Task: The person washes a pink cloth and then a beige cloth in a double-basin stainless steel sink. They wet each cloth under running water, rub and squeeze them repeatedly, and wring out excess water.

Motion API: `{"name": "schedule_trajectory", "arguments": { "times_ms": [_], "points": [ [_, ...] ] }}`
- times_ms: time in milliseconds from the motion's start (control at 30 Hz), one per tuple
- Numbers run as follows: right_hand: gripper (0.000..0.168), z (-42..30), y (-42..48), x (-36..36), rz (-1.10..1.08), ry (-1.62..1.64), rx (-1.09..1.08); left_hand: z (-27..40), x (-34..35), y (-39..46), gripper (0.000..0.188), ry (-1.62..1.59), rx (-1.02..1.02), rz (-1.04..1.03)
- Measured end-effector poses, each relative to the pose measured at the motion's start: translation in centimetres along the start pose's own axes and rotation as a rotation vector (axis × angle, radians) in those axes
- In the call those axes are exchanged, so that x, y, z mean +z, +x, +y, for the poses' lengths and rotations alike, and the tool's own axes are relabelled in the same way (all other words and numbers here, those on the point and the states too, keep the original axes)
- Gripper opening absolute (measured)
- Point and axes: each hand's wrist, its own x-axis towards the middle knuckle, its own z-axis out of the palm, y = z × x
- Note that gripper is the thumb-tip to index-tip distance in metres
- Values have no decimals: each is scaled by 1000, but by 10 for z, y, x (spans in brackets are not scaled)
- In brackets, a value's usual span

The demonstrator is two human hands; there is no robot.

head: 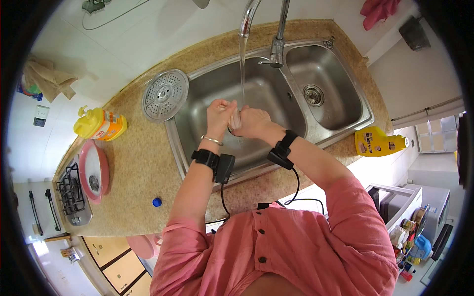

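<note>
My left hand [219, 117] and my right hand [254, 120] meet over the large basin of a stainless steel sink [270, 96]. Between them is a small, pale, translucent object [234, 121], mostly hidden by my fingers; its kind cannot be made out. Fingers of both hands are closed around it. A stream of water [242, 70] falls from the chrome faucet [244, 29] right behind my hands. The faucet's lever [269, 63] sits at the sink's back rim, beside the divider.
Left of the sink lie a round perforated metal steamer plate [165, 95], a yellow pump bottle [100, 124], a pink basin [104, 166], a gas stove [74, 188] and a blue cap [157, 202]. A yellow bottle [379, 141] stands at the right counter edge. Cables hang from both wrist devices.
</note>
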Motion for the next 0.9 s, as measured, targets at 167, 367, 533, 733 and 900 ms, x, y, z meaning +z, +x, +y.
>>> {"name": "schedule_trajectory", "arguments": {
  "times_ms": [167,367,533,733,900],
  "points": [
    [70,26,0,7,-47,620,12,41,-23,-34,26,-601,-404,-181],
    [51,47,-25,16,-654,1502,19,77,-1,-62,20,-753,-276,-305],
    [31,33,-23,16,-527,1014,-21,67,3,-51,14,-420,-292,-187],
    [27,19,-16,33,-101,594,-64,52,17,-38,13,-246,-226,-12],
    [37,17,-8,41,8,311,44,38,24,-37,16,-372,-237,203]
  ]
}}
